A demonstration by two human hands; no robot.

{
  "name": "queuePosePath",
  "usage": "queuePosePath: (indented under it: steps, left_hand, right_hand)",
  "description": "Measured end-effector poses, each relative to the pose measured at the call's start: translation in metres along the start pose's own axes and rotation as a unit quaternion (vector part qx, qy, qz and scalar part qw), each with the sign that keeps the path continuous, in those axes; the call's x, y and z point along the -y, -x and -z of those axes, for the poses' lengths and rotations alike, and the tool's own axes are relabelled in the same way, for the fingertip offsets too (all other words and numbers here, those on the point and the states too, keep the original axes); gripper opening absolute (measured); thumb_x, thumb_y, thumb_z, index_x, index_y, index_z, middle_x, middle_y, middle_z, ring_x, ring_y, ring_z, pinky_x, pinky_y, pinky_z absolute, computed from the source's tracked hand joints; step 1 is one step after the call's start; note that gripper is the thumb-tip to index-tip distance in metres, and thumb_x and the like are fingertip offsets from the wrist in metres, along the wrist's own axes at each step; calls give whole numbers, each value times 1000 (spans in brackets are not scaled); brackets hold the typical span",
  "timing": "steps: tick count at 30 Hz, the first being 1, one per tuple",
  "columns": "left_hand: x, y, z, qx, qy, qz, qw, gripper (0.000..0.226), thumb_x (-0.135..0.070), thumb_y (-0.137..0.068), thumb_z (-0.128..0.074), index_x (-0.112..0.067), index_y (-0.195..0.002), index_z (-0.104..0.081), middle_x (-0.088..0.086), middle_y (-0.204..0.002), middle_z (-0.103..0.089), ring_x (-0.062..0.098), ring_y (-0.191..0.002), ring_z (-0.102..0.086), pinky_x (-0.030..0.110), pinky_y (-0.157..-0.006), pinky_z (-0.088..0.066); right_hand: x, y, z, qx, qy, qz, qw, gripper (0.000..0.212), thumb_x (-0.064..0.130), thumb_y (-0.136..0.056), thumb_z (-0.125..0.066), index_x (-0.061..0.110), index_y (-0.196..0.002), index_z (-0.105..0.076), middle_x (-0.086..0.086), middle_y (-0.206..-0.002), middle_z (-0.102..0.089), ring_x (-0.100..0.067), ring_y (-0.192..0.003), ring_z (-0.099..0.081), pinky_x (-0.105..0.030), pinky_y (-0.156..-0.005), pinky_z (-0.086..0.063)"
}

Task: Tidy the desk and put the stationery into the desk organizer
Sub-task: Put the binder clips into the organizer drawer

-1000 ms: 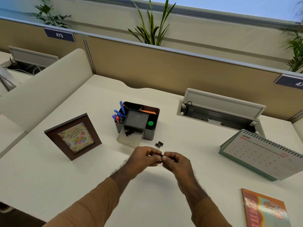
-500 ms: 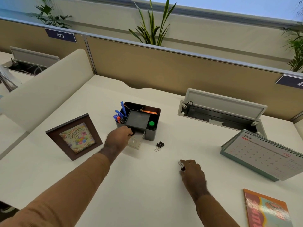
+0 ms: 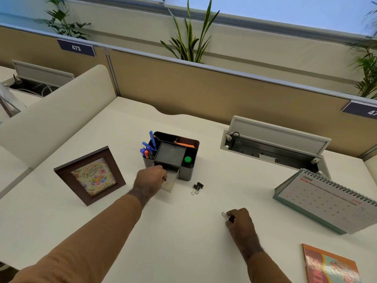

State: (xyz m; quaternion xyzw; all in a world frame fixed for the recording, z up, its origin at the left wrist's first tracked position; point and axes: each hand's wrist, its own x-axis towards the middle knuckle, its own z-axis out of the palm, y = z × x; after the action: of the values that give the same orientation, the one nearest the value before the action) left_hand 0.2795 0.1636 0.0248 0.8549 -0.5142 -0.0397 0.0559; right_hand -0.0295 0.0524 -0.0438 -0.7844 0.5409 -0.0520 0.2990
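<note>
Your left hand [image 3: 150, 180] pinches a clip [image 3: 165, 181] over the organizer [image 3: 183, 172] drawer; right hand [image 3: 239, 221] grips another; clips [image 3: 197, 187] left mid-desk.

Matt black plastic organizer [image 3: 184, 149], smooth white desk [image 3: 114, 217], wood-look frame [image 3: 89, 175]

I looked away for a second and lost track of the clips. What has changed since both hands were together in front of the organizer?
The hands split apart. The left hand reached forward to the organizer's open drawer, holding a binder clip over it. The right hand drew back to the right, resting on the desk with another binder clip in its fingers. The loose clips, desk organizer, photo frame and calendar stayed put.
</note>
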Motion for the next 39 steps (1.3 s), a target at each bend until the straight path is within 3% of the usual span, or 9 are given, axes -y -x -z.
queuePosePath:
  steps: [5,9,15,22,24,28,30,33,39]
  left_hand:
    - [1,-1,1,-1,47,23,999,21,-26,-94,-49,-23,-104,-68,-3,-104,-64,15,-92,-57,27,-70,-48]
    - [-20,14,12,-14,178,40,983,24,-27,-94,-51,-21,-109,-68,-5,-102,-66,12,-88,-59,24,-75,-48]
    - [-67,47,13,103,505,87,853,25,-22,-87,-68,-14,-110,-71,4,-92,-75,14,-78,-73,29,-72,-60]
    - [-68,55,22,93,620,133,768,13,-12,-88,-67,-5,-96,-73,12,-85,-75,22,-82,-73,27,-71,-59]
    - [-61,52,27,68,611,140,776,12,-13,-88,-67,-7,-96,-74,11,-86,-75,22,-83,-73,27,-72,-59]
    - [-27,29,29,-73,386,136,909,19,-26,-89,-64,-17,-102,-75,-2,-90,-75,11,-81,-69,26,-76,-57]
    - [-13,20,30,-109,283,110,947,23,-29,-91,-60,-19,-106,-74,-4,-96,-75,12,-85,-68,26,-78,-54]
    - [-1,8,23,-77,150,72,983,25,-31,-94,-53,-20,-106,-73,-1,-100,-72,18,-91,-65,29,-77,-49]
    - [3,3,1,-26,40,33,998,23,-26,-96,-49,-18,-95,-70,0,-97,-64,18,-78,-61,25,-61,-38]
  right_hand:
    - [14,0,11,-18,-138,-36,990,26,2,-74,-71,28,-79,-66,-2,-91,-64,-16,-78,-60,-13,-65,-39]
    - [44,4,22,30,-314,-61,947,20,5,-80,-72,24,-86,-72,1,-88,-73,-16,-79,-65,-33,-80,-56]
    - [105,13,30,114,-464,-17,878,30,-5,-78,-71,8,-105,-69,-8,-87,-69,-19,-80,-67,-29,-76,-58]
    - [131,12,27,128,-449,25,884,28,4,-80,-73,11,-106,-67,-11,-92,-71,-20,-82,-70,-30,-73,-58]
    - [130,11,28,111,-425,29,898,23,13,-84,-71,15,-107,-67,-7,-95,-72,-19,-86,-71,-31,-73,-59]
    - [109,-4,23,29,-338,15,941,10,23,-85,-68,29,-94,-69,6,-94,-72,-14,-88,-69,-37,-82,-57]
    - [96,-13,20,-1,-253,7,967,16,20,-85,-66,24,-100,-69,7,-100,-69,-12,-92,-65,-33,-90,-52]
    - [79,-23,11,19,-125,36,991,26,17,-87,-61,21,-112,-64,1,-114,-61,-14,-100,-61,-26,-90,-46]
    - [84,-40,-4,95,107,148,979,54,19,-89,-53,27,-141,-40,6,-153,-30,-19,-139,-29,-39,-107,-38]
